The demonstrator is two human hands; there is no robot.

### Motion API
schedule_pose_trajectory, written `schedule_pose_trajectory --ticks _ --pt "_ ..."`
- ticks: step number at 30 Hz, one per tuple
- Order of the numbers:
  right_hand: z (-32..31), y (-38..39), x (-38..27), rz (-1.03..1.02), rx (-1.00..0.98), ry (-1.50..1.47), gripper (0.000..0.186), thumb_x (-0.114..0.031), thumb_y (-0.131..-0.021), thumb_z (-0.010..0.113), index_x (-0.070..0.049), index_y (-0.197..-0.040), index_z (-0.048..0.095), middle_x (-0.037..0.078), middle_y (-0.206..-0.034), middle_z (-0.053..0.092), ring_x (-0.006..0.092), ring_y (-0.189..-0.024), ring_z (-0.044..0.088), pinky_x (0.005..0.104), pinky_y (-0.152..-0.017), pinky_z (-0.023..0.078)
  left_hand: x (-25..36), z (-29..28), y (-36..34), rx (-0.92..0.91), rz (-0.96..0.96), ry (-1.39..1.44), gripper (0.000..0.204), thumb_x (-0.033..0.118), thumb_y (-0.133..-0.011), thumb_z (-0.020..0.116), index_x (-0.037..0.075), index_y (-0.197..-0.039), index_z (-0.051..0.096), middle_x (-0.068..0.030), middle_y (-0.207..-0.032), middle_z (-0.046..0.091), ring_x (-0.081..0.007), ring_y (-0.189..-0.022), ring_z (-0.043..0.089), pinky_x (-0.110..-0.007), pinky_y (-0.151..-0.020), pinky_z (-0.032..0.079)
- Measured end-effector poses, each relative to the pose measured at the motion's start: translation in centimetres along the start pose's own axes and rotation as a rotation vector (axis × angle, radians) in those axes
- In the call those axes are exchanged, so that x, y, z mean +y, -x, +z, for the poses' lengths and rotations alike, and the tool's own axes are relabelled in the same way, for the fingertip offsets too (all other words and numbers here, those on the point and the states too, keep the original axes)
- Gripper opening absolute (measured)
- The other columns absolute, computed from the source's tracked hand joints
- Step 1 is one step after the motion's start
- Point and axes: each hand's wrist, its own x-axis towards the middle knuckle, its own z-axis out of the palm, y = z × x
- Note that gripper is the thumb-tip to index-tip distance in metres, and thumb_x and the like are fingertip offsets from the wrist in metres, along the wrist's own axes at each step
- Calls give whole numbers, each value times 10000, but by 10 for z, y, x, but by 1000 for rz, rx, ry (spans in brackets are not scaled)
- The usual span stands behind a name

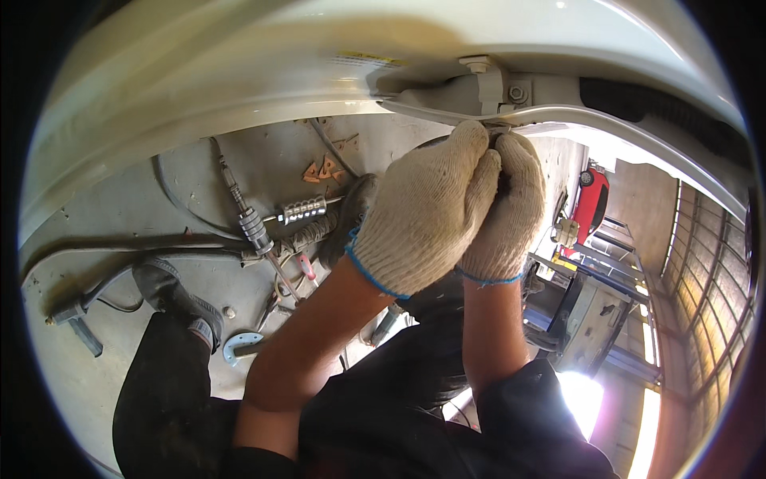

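Both my hands wear off-white knit gloves with blue cuffs, raised side by side against the edge of a cream car body panel (199, 88). The fingers of my left hand (431, 211) are bent closed, with the fingertips at the panel's thin metal lip (550, 114). My right hand (512, 203) presses close beside it, fingers also curled in at the same spot. Whatever lies between the fingertips is hidden by the gloves. Just above them are a bracket (489, 84) and a hex bolt (518, 93) on the body.
On the floor lie slide hammers (254, 230) (302, 211), copper-coloured triangular tabs (322, 169), thick cables (120, 246), a gun-shaped tool (78, 319) and a blue-rimmed disc (239, 348). My shoe (171, 287) rests among them. Beyond, to the right, are a red car (589, 206) and a metal cabinet (594, 323).
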Motion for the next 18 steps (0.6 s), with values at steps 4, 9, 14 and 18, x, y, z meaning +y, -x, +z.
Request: schedule_pose_trajectory --ticks 4,9,14,18 --pt "2 -8 12 -329 -42 575 165 -120 -888 560 10 -869 658 28 -793 595 106 -736 537 251 -696 467 -11 1 1 40 -39 -3 121 125 -967 530 8 -953 558 -216 -812 590 -396 -758 600 -411 -667 473" --pt "-7 -2 16 -221 -54 505 162 -122 -893 560 4 -857 655 12 -766 583 92 -706 521 249 -663 459 -15 5 5 41 -76 30 113 113 -972 519 10 -929 538 -192 -783 560 -345 -715 583 -403 -645 450" --pt "-1 -6 12 -296 -35 570 161 -126 -907 580 10 -894 664 16 -785 601 85 -714 540 239 -653 464 -10 5 5 27 -113 41 133 128 -972 527 7 -922 548 -194 -775 563 -347 -721 594 -417 -645 455" --pt "5 -3 3 -156 -5 343 167 -121 -908 575 13 -922 674 21 -798 608 86 -723 544 232 -659 464 -3 5 6 47 -100 51 140 133 -971 533 4 -918 549 -189 -779 575 -341 -718 600 -412 -638 457"
